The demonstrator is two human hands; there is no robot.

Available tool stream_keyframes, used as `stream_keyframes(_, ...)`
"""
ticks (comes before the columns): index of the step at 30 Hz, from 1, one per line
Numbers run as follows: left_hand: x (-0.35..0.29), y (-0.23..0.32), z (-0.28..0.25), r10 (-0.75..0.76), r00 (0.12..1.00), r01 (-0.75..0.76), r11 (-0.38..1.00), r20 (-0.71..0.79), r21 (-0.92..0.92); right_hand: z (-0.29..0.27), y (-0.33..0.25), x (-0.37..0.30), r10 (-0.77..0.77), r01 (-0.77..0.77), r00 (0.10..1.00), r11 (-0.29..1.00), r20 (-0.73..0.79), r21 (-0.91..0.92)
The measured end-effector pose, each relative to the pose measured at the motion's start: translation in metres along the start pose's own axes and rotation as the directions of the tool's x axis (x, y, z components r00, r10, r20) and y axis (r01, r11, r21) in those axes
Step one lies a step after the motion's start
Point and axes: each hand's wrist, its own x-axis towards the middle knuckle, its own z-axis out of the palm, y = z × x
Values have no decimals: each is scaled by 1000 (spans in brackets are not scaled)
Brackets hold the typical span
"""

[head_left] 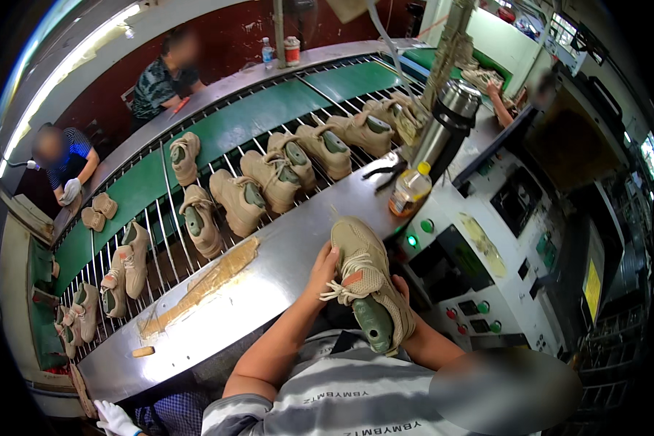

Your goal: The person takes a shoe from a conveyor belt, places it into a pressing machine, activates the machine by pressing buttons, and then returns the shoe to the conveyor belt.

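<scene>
A beige lace-up sneaker (363,269) with a green shoe last (373,323) in its opening is held up in front of my body, toe pointing away. My left hand (325,272) is closed on its left side, by the loose pale laces. On the other side, my right hand (401,289) grips the shoe, mostly hidden behind it. A metal ledge (269,283) runs just beyond, with a torn brown patch on its top.
Several similar shoes (237,200) stand on a rod-and-green-belt conveyor (225,149). To the right are a machine panel (450,254) with buttons, a steel flask (447,120) and an orange drink bottle (410,190). Co-workers (160,83) sit across; a white-gloved hand (116,419) shows lower left.
</scene>
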Motion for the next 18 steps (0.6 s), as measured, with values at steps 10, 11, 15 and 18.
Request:
stream_keyframes(10, -71, 15, 29, 351, 882, -464, 765, 315, 446, 41, -16, -34, -136, 144, 987, 983, -82, 113)
stream_keyframes(11, -70, 21, 35, 316, 886, -458, 706, 339, 540, 39, -17, -33, -150, 156, 986, 984, -77, 82)
stream_keyframes(15, -64, 21, 32, 292, 894, -443, 696, 341, 565, 36, -18, -30, -191, 192, 981, 981, -24, 37)
stream_keyframes(18, -63, 26, 39, 290, 907, -410, 770, 304, 489, 33, -19, -33, -175, 174, 985, 982, 6, 70)
